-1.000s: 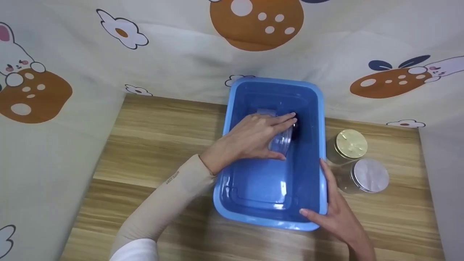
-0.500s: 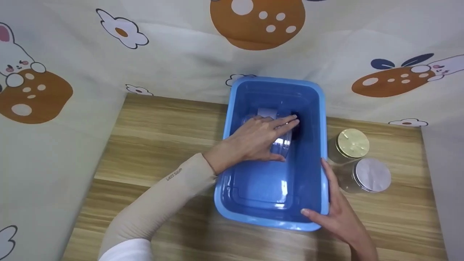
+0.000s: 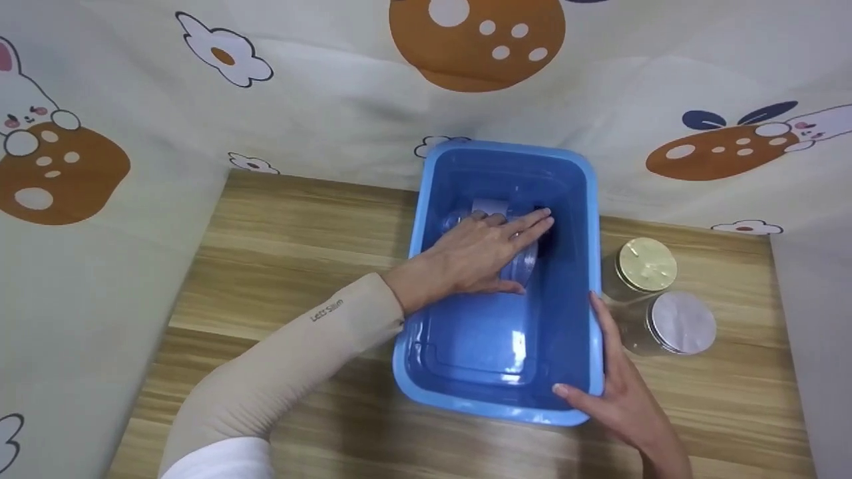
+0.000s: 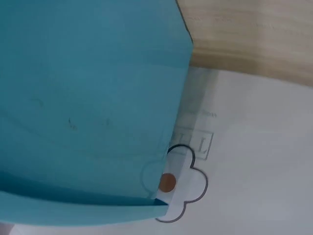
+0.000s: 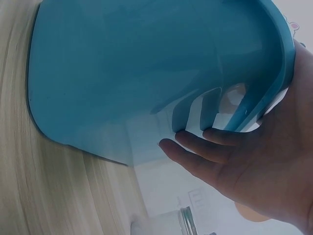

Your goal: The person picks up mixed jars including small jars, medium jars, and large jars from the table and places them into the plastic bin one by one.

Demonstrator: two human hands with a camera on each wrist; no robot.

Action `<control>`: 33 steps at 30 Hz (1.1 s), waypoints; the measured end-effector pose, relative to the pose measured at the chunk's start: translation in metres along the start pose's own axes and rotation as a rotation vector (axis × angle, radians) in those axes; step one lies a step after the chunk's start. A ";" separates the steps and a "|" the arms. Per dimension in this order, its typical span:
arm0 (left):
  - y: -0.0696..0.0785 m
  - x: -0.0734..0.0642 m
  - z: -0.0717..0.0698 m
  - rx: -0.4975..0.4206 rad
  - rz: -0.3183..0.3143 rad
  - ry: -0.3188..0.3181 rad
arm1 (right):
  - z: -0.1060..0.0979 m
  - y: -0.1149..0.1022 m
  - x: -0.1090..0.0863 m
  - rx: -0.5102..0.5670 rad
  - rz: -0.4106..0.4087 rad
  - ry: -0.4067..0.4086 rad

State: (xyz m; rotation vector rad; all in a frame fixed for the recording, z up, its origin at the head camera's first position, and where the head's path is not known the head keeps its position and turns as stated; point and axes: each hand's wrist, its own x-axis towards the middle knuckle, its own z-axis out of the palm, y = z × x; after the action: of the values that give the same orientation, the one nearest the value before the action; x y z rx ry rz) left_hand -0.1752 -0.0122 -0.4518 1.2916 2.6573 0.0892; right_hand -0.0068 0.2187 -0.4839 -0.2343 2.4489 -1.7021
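Note:
My left hand reaches down into a deep blue plastic bin, over a clear jar near its far half. Thumb and fingers spread around the jar, two fingers stretched toward a dark patch beside it; most of the jar is hidden under the palm. My right hand grips the bin's near right side, thumb over the rim and fingers against the outer wall. In the right wrist view those fingers lie along the bin's wall. The left wrist view holds only the bin's outer wall.
Right of the bin stand two clear jars, one with a gold lid, one with a silver lid. The wooden tabletop meets a printed cloth backdrop close behind the bin. A pale piece shows inside the bin beyond my left hand.
My left hand and forearm have shifted slightly right inside the bin, still over the clear jar. The right hand keeps its grip on the rim.

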 end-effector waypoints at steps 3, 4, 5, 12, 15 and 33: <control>0.003 0.004 -0.003 0.014 -0.016 -0.034 | 0.000 -0.001 -0.001 0.004 -0.008 0.004; 0.003 0.005 -0.003 0.013 -0.021 -0.039 | 0.001 -0.001 -0.001 0.005 -0.014 0.005; 0.004 0.006 -0.003 0.009 -0.026 -0.042 | 0.001 -0.002 -0.002 0.010 -0.017 0.005; 0.006 0.008 0.000 -0.071 -0.031 -0.054 | 0.000 -0.003 -0.002 0.038 0.001 0.003; 0.006 0.009 0.002 -0.090 -0.026 -0.061 | 0.000 -0.003 -0.002 0.034 0.014 0.002; 0.004 0.009 0.007 -0.060 -0.011 -0.071 | 0.001 -0.002 0.000 0.066 0.008 0.000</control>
State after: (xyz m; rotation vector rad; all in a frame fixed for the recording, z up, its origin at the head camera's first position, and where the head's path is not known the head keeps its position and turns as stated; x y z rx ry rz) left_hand -0.1762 -0.0028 -0.4589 1.2383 2.5817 0.1190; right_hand -0.0060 0.2172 -0.4820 -0.2167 2.3850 -1.7761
